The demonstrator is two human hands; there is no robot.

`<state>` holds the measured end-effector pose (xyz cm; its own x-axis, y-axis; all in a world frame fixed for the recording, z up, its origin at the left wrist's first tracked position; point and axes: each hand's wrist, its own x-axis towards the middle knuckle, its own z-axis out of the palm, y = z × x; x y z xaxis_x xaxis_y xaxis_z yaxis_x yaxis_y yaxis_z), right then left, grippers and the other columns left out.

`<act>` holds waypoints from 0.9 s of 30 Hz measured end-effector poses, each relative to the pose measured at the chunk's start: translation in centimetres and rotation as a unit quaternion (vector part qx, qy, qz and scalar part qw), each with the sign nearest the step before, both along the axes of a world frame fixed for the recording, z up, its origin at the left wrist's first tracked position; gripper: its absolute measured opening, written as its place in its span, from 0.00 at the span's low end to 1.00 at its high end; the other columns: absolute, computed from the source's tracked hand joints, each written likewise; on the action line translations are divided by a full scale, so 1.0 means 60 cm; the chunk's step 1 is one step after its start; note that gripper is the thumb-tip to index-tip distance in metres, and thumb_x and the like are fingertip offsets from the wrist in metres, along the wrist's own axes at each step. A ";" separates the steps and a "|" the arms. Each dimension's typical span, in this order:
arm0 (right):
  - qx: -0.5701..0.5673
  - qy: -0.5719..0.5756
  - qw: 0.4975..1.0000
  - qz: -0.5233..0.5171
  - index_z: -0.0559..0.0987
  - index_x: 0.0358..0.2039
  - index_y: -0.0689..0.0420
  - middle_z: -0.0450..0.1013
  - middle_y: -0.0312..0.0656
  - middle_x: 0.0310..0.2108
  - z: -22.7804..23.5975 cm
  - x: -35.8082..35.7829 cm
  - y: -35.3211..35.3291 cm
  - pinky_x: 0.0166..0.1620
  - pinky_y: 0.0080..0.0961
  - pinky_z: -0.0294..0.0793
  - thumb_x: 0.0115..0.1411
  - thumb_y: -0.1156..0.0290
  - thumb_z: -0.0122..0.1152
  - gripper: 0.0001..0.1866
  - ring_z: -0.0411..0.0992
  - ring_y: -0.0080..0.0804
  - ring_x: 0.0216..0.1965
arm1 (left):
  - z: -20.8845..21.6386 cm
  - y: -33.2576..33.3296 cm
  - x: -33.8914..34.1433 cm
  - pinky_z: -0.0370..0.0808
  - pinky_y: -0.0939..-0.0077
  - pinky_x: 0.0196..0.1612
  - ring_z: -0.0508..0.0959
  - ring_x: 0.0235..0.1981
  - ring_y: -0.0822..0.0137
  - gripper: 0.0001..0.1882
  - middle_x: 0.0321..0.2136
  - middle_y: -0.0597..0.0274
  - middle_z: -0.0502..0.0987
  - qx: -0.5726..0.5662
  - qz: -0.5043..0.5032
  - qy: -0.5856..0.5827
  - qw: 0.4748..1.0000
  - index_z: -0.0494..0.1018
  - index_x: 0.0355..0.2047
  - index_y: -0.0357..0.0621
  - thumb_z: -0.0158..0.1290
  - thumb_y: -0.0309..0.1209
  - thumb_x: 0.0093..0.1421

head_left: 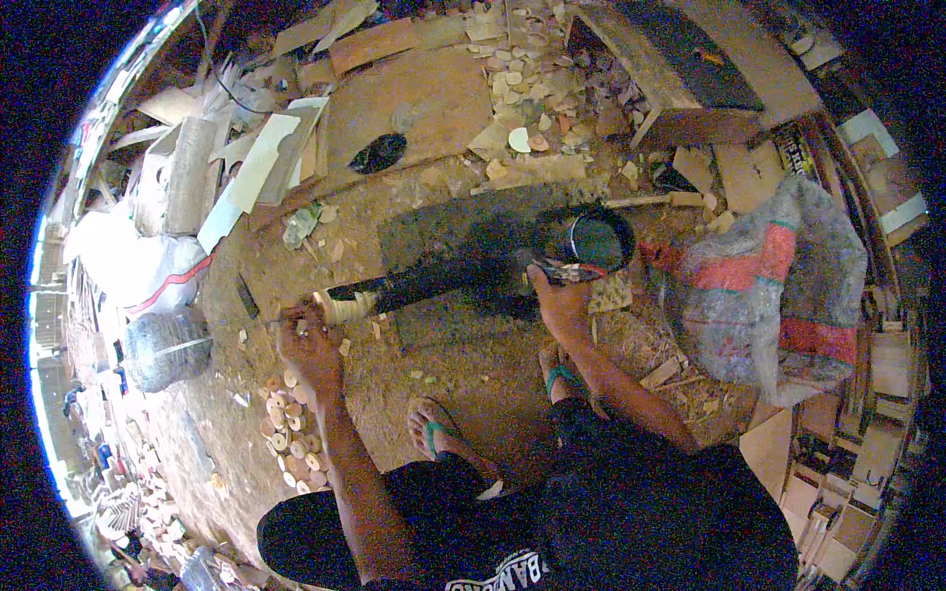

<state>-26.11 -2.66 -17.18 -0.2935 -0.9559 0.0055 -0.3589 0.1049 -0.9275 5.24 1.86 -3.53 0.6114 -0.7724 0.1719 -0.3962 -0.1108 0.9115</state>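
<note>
Overall, the brown floor (379,382) was dark-stained beneath a long pole (434,280). It was black along most of its length; judged largely coated, pale left end apparently not yet. A dark bucket (628,238) stood near its right. Left hand (310,341) gripped the pale end; right hand (564,301) clasped a small tool (577,270), kind unclear.

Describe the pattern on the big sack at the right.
The sack is greyish with broad red bands; head view shows it best.
</note>
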 end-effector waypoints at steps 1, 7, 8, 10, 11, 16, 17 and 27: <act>0.004 -0.006 1.000 0.000 0.80 0.34 0.61 0.79 0.42 0.31 -0.005 -0.004 0.003 0.41 0.35 0.73 0.52 0.63 0.69 0.15 0.76 0.39 0.34 | 0.012 0.004 0.012 0.77 0.72 0.35 0.75 0.39 0.66 0.07 0.40 0.57 0.76 0.036 -0.010 -0.013 0.999 0.71 0.37 0.38 0.54 0.27 0.60; -0.068 0.133 0.987 0.055 0.81 0.34 0.59 0.79 0.42 0.29 -0.005 0.017 0.005 0.38 0.36 0.73 0.52 0.61 0.69 0.16 0.76 0.39 0.30 | 0.053 0.005 0.008 0.78 0.71 0.32 0.74 0.40 0.65 0.05 0.41 0.58 0.75 0.050 -0.029 -0.013 0.998 0.71 0.35 0.41 0.53 0.28 0.60; -0.056 0.146 0.984 0.083 0.81 0.34 0.59 0.78 0.42 0.27 0.002 0.023 0.002 0.37 0.36 0.72 0.52 0.60 0.68 0.16 0.75 0.39 0.28 | 0.059 0.006 0.001 0.78 0.71 0.32 0.74 0.40 0.65 0.05 0.40 0.58 0.75 0.056 -0.024 0.022 0.998 0.71 0.35 0.41 0.53 0.28 0.61; -0.001 0.111 0.987 0.120 0.81 0.33 0.60 0.78 0.44 0.26 0.020 0.042 -0.025 0.35 0.37 0.71 0.53 0.57 0.67 0.18 0.75 0.39 0.27 | 0.070 0.009 -0.008 0.78 0.70 0.33 0.75 0.39 0.66 0.04 0.38 0.59 0.75 0.074 -0.018 0.050 0.996 0.72 0.34 0.41 0.53 0.28 0.61; 0.027 0.092 0.986 0.137 0.81 0.33 0.60 0.77 0.45 0.25 0.029 0.052 -0.042 0.34 0.38 0.71 0.54 0.56 0.66 0.18 0.74 0.40 0.26 | 0.073 0.008 -0.010 0.78 0.70 0.33 0.75 0.39 0.66 0.04 0.37 0.59 0.75 0.087 -0.019 0.042 0.995 0.72 0.34 0.41 0.53 0.27 0.61; 0.006 0.056 0.992 0.110 0.81 0.36 0.59 0.78 0.46 0.28 0.038 0.068 -0.047 0.36 0.38 0.72 0.54 0.53 0.65 0.20 0.75 0.42 0.29 | 0.064 0.007 -0.012 0.77 0.74 0.34 0.75 0.37 0.68 0.04 0.34 0.60 0.74 0.041 -0.036 -0.132 0.990 0.73 0.36 0.39 0.51 0.25 0.61; -0.037 0.104 0.987 0.117 0.81 0.37 0.59 0.78 0.47 0.30 0.033 0.063 -0.028 0.37 0.38 0.73 0.54 0.53 0.64 0.20 0.75 0.42 0.30 | 0.058 0.008 -0.012 0.77 0.75 0.34 0.75 0.36 0.68 0.04 0.35 0.60 0.75 0.040 -0.037 -0.157 0.986 0.73 0.36 0.39 0.51 0.25 0.61; -0.005 0.128 0.986 0.105 0.81 0.33 0.58 0.78 0.43 0.29 -0.006 0.062 -0.048 0.37 0.38 0.71 0.55 0.54 0.64 0.18 0.75 0.42 0.31 | 0.054 0.010 -0.005 0.77 0.76 0.34 0.77 0.37 0.69 0.11 0.38 0.59 0.77 0.098 -0.052 -0.045 0.993 0.73 0.45 0.37 0.49 0.24 0.62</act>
